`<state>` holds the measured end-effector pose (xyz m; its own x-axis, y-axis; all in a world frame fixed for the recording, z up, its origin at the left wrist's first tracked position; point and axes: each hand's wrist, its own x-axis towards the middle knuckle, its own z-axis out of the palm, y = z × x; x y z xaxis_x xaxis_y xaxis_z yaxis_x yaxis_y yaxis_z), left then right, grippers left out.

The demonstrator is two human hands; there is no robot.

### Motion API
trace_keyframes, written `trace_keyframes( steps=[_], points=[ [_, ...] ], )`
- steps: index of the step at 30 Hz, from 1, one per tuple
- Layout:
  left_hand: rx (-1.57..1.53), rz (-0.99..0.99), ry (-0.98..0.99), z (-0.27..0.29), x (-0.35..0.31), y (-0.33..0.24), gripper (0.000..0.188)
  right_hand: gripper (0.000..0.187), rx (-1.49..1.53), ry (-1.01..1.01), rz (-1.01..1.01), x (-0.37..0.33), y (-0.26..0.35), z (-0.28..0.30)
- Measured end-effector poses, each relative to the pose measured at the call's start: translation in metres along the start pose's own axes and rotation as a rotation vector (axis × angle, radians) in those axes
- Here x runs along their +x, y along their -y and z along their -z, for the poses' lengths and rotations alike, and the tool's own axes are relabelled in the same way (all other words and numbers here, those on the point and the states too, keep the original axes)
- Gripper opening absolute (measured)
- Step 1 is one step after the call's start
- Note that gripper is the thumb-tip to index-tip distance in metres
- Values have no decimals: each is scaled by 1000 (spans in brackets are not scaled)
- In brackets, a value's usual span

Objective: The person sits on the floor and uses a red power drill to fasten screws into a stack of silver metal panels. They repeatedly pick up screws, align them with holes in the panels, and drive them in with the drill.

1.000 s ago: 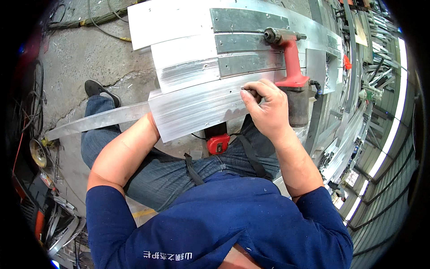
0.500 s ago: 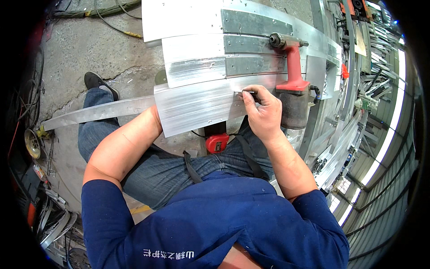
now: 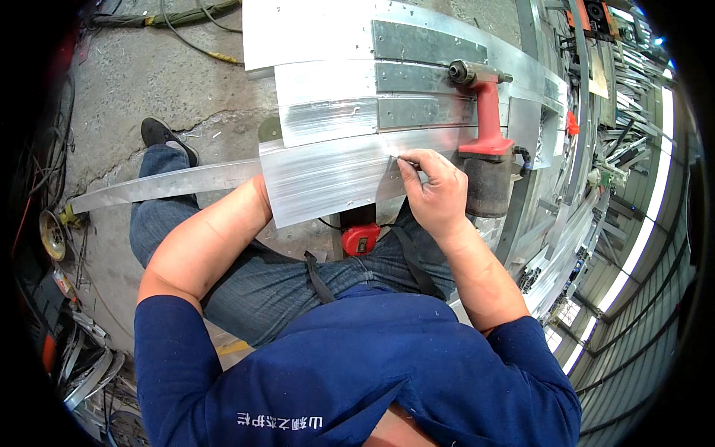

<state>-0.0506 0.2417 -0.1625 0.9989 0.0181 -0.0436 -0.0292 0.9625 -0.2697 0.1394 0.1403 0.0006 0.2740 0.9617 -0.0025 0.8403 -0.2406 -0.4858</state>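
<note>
At the metal bar's [image 3: 320, 179] edge the left hand is hidden, unreadable; the right hand [image 3: 438, 188] is pinched, crowded by the red tool [image 3: 488, 115].

Near panel [image 3: 328, 179] in front of person; 3 flat strips [image 3: 430, 41] atop panels [image 3: 309, 82] behind it. Rivet gun [image 3: 488, 119] at near panel's R end, nose twd strips. R hand [image 3: 438, 186] over near edge, R of ctr. Long bar [image 3: 164, 185] juts from L edge, across leg [image 3: 164, 170]. Tape measure [image 3: 361, 240] off near edge, person's side.

You had a wrapped cable bundle [image 3: 167, 20] at upper left, metal scraps [image 3: 95, 378] at lower left and a light strip [image 3: 661, 186] at right.
</note>
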Motion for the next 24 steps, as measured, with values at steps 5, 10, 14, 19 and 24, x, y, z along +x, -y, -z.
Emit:
trace_keyframes(
  steps=[5,10,14,19,24],
  points=[
    [-47,2,36,-1,0,1,64,10,-25,3,43,3,-2,-2],
    [68,-32,-1,2,1,1,58,19,-87,75,37,8,-2,-4],
    [197,-80,15,-10,0,-1,55,40,17,59,-60,22,0,31],
    [172,-62,26,-15,2,0,55,59,-665,71,-333,78,-58,93],
    [177,-39,45,-20,4,-1,54,61,-650,449,-594,114,-77,94]
  ],
)
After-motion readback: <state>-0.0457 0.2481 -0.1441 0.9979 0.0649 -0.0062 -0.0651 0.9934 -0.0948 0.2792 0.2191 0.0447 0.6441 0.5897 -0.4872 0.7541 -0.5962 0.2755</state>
